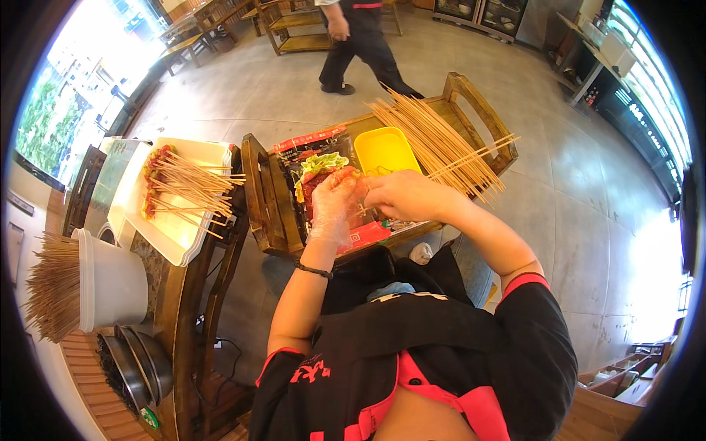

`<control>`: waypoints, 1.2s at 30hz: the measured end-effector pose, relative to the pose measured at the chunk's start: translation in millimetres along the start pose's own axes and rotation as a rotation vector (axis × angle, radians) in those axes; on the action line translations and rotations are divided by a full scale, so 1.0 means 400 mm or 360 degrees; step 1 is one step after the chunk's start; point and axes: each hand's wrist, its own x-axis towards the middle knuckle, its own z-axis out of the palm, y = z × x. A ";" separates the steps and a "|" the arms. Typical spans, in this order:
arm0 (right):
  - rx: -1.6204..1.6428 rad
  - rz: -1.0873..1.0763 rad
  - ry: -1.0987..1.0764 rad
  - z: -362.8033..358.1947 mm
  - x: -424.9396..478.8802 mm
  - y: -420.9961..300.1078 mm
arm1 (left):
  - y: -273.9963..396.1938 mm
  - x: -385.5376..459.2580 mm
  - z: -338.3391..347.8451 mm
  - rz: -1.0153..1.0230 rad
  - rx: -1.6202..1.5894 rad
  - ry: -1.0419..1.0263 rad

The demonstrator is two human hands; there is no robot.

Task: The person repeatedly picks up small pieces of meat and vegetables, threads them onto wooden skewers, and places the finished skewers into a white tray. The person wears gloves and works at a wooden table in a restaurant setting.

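Observation:
My left hand (339,198), in a clear plastic glove, pinches a small pinkish piece, probably raw meat, partly hidden by the fingers. Close against it, my right hand (405,194) is bare and closed around thin bamboo skewers (477,156), whose long ends stick out to the right across a pile. Below both hands lies a black and red printed package (292,160). Greens (325,162) and red meat show on it; I cannot tell whether these are real or printed. Just beyond my hands sits a yellow plastic tray (380,144) with small greenish pieces inside.
A wooden stand (259,204) with raised ends carries the package, tray and a skewer pile (424,132). At left, a white tray (182,242) holds loaded skewers (187,182), beside a white bucket of sticks (113,286) and metal bowls (149,364). A person (358,44) walks beyond.

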 end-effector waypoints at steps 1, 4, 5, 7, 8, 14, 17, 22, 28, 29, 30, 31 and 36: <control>-0.0026 -0.0051 0.0004 0.013 0.006 -0.003 | -0.005 -0.001 -0.008 0.0045 0.0010 -0.0038; 0.0190 -0.0018 0.0163 -0.011 -0.003 0.006 | -0.003 0.000 -0.046 0.0185 0.0099 -0.0191; 0.0244 0.0014 0.0187 -0.022 -0.004 0.018 | 0.002 -0.003 -0.053 0.0280 0.0187 -0.0181; 0.0220 0.0047 0.0356 -0.027 -0.008 0.045 | 0.015 -0.015 -0.039 0.0451 0.0358 -0.0190; 0.0171 0.0079 0.0431 -0.026 -0.007 0.050 | 0.027 -0.028 -0.034 0.0382 0.0428 -0.0206; 0.0035 0.0170 0.0503 -0.015 -0.010 0.037 | 0.013 -0.027 -0.030 0.0399 0.0383 -0.0194; 0.0032 0.0206 0.0410 -0.006 -0.018 0.039 | 0.014 -0.027 -0.033 0.0421 0.0475 -0.0218; 0.0039 0.0152 0.0338 0.001 -0.016 0.039 | 0.008 -0.026 -0.039 0.0437 0.0403 -0.0169; 0.0126 0.0121 0.0373 0.013 -0.019 0.051 | 0.016 -0.016 -0.045 0.0258 0.0205 0.0020; 0.0171 0.0129 0.0395 0.012 -0.023 0.054 | 0.023 -0.015 -0.050 0.0235 0.0187 0.0045; 0.0217 0.0133 0.0417 0.014 -0.026 0.058 | 0.032 -0.020 -0.046 0.0212 0.0168 0.0072; 0.0217 0.0122 0.0428 0.018 -0.029 0.061 | 0.041 -0.028 -0.038 0.0189 0.0132 0.0099; 0.0389 0.0193 0.0425 0.029 -0.034 0.049 | 0.050 -0.041 -0.028 0.0128 -0.0118 0.0035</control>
